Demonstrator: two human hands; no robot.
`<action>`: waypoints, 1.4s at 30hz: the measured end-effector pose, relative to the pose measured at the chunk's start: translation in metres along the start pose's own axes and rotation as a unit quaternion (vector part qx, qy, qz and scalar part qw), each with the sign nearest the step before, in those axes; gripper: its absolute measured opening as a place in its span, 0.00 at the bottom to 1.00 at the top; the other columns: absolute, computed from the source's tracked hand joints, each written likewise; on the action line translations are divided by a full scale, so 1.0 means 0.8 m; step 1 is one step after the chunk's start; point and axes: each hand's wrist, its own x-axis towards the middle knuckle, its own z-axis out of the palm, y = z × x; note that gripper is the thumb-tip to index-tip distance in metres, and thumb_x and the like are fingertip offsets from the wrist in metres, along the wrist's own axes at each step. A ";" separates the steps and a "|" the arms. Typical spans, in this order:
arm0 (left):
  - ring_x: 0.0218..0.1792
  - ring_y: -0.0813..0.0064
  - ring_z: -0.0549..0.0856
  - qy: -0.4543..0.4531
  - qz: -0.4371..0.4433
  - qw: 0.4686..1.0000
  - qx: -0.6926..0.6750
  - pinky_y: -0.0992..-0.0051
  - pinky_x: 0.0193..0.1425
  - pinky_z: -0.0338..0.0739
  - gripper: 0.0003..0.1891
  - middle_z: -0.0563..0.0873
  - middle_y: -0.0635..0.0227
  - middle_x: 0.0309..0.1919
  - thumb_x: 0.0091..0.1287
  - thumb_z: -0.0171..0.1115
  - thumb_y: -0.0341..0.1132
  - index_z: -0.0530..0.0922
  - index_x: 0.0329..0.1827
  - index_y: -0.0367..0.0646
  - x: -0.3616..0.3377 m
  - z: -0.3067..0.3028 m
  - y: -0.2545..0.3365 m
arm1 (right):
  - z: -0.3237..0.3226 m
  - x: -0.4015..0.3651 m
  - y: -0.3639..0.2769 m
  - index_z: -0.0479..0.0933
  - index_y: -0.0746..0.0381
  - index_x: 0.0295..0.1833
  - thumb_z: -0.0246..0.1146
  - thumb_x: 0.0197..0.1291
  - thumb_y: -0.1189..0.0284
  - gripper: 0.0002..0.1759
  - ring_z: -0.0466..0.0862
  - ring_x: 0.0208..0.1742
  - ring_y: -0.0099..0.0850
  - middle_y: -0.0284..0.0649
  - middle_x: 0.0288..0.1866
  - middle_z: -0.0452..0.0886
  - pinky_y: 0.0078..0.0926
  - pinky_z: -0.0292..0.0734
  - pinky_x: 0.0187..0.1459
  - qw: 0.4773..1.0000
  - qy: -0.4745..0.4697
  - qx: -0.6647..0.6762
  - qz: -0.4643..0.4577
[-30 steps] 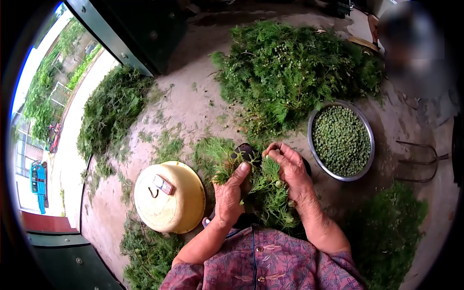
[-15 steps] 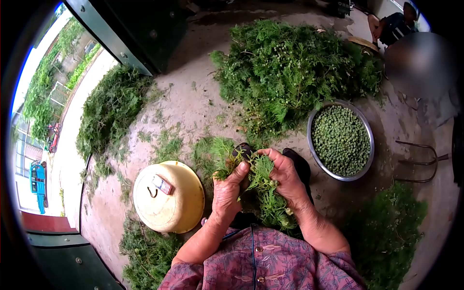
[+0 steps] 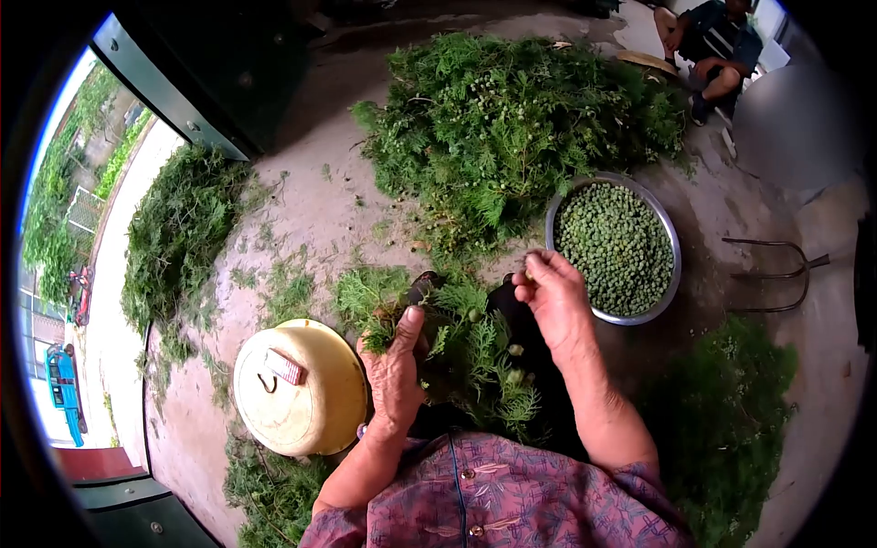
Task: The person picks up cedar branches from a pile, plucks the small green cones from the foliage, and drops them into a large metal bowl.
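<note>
My left hand (image 3: 393, 370) is closed around a green sprig (image 3: 370, 301), its feathery leaves sticking out past the thumb. My right hand (image 3: 559, 297) is raised beside the metal bowl's near left rim, fingers pinched together; a small pale green bit shows at the fingertips, too small to name. The metal bowl (image 3: 677, 265) is filled with small round green cones (image 3: 612, 247). More leafy twigs (image 3: 484, 356) with a few cones lie over my lap between the two hands.
A big heap of cut branches (image 3: 521, 137) lies ahead, with smaller piles at left (image 3: 178, 233) and lower right (image 3: 722, 420). An upturned yellow basin (image 3: 306, 393) stands left, a metal fork (image 3: 795, 274) right. A seated person (image 3: 717, 46) is at the upper right.
My right hand has come away from the twigs and moved right, up to the bowl. My left hand keeps its sprig. The whole view has shifted, showing more of the seated person.
</note>
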 end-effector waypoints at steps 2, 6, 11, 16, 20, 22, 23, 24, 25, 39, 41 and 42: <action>0.28 0.79 0.73 0.013 -0.079 0.996 -0.026 0.75 0.33 0.69 0.15 0.76 0.73 0.26 0.59 0.65 0.44 0.78 0.40 0.41 0.009 -0.007 -0.011 | -0.061 0.047 -0.011 0.72 0.66 0.41 0.56 0.61 0.77 0.05 0.78 0.32 0.30 0.40 0.33 0.77 0.23 0.77 0.31 0.996 0.028 0.083 -0.024; 0.37 0.72 0.79 0.039 -0.188 0.971 -0.143 0.71 0.42 0.78 0.23 0.79 0.65 0.40 0.56 0.69 0.43 0.72 0.49 0.40 0.021 -0.017 -0.024 | -0.148 0.106 -0.070 0.62 0.75 0.52 0.49 0.66 0.73 0.15 0.75 0.47 0.44 0.53 0.44 0.70 0.41 0.80 0.50 0.961 0.196 0.180 -0.075; 0.39 0.69 0.81 0.049 -0.199 0.957 -0.206 0.68 0.37 0.81 0.30 0.79 0.63 0.42 0.52 0.73 0.36 0.64 0.54 0.41 0.021 -0.016 -0.022 | -0.221 0.125 -0.129 0.68 0.71 0.54 0.42 0.68 0.73 0.16 0.71 0.57 0.42 0.46 0.56 0.72 0.52 0.71 0.59 0.942 0.248 0.141 -0.179; 0.39 0.70 0.81 0.068 -0.185 0.967 -0.161 0.69 0.38 0.80 0.32 0.79 0.62 0.42 0.51 0.73 0.35 0.64 0.54 0.40 0.017 -0.007 -0.014 | -0.230 0.135 -0.113 0.69 0.74 0.46 0.53 0.65 0.74 0.12 0.77 0.44 0.39 0.49 0.44 0.74 0.44 0.78 0.53 0.949 0.239 0.150 -0.140; 0.39 0.71 0.81 0.050 -0.225 0.965 -0.123 0.70 0.39 0.80 0.30 0.80 0.61 0.41 0.51 0.73 0.35 0.66 0.52 0.37 0.017 -0.010 -0.006 | -0.067 0.035 -0.071 0.75 0.66 0.46 0.55 0.64 0.67 0.12 0.79 0.34 0.23 0.35 0.35 0.80 0.15 0.71 0.33 0.971 -0.041 -0.217 -0.087; 0.38 0.71 0.81 0.025 -0.218 0.969 -0.114 0.72 0.40 0.79 0.27 0.81 0.61 0.40 0.51 0.73 0.35 0.68 0.51 0.36 0.014 -0.010 -0.001 | -0.028 0.013 -0.037 0.76 0.66 0.49 0.60 0.61 0.60 0.20 0.80 0.38 0.22 0.38 0.42 0.81 0.17 0.71 0.37 0.919 -0.206 -0.333 -0.038; 0.38 0.72 0.81 0.015 -0.199 0.974 -0.109 0.73 0.41 0.79 0.26 0.81 0.61 0.40 0.52 0.73 0.34 0.70 0.50 0.36 0.011 -0.008 0.002 | -0.006 -0.001 -0.023 0.75 0.68 0.50 0.61 0.59 0.60 0.23 0.79 0.41 0.22 0.39 0.43 0.81 0.17 0.71 0.39 0.909 -0.259 -0.324 -0.041; 0.37 0.72 0.81 0.005 -0.179 0.978 -0.105 0.74 0.41 0.79 0.24 0.82 0.62 0.39 0.52 0.72 0.33 0.72 0.49 0.35 0.008 -0.008 0.005 | 0.009 -0.013 -0.013 0.74 0.70 0.52 0.63 0.58 0.59 0.25 0.78 0.43 0.22 0.39 0.43 0.81 0.18 0.71 0.42 0.895 -0.312 -0.315 -0.045; 0.36 0.73 0.81 -0.015 -0.173 0.980 -0.102 0.75 0.41 0.79 0.22 0.82 0.63 0.38 0.52 0.72 0.32 0.74 0.48 0.35 0.007 -0.010 0.009 | 0.011 -0.017 -0.002 0.73 0.70 0.52 0.64 0.57 0.59 0.27 0.77 0.44 0.21 0.38 0.43 0.81 0.18 0.71 0.44 0.873 -0.322 -0.359 -0.068; 0.34 0.86 0.78 -0.247 -0.008 0.969 0.003 0.81 0.39 0.74 0.10 0.83 0.73 0.31 0.57 0.65 0.29 0.80 0.42 0.37 0.013 -0.031 0.005 | 0.054 -0.041 -0.011 0.73 0.69 0.53 0.61 0.54 0.80 0.19 0.77 0.43 0.22 0.35 0.41 0.79 0.19 0.71 0.47 0.878 -0.320 -0.353 -0.057; 0.33 0.88 0.76 -0.245 0.012 0.970 0.006 0.82 0.38 0.73 0.09 0.83 0.74 0.30 0.58 0.64 0.29 0.80 0.41 0.37 0.014 -0.032 -0.005 | 0.057 -0.042 -0.008 0.73 0.69 0.52 0.62 0.54 0.79 0.18 0.76 0.42 0.21 0.34 0.42 0.79 0.17 0.70 0.47 0.889 -0.315 -0.333 -0.025; 0.32 0.89 0.76 -0.246 0.017 0.969 0.008 0.83 0.38 0.73 0.08 0.83 0.75 0.29 0.59 0.64 0.29 0.80 0.40 0.37 0.015 -0.033 -0.009 | 0.059 -0.044 -0.008 0.73 0.69 0.51 0.63 0.54 0.78 0.18 0.76 0.42 0.20 0.33 0.42 0.79 0.17 0.70 0.46 0.896 -0.309 -0.318 -0.005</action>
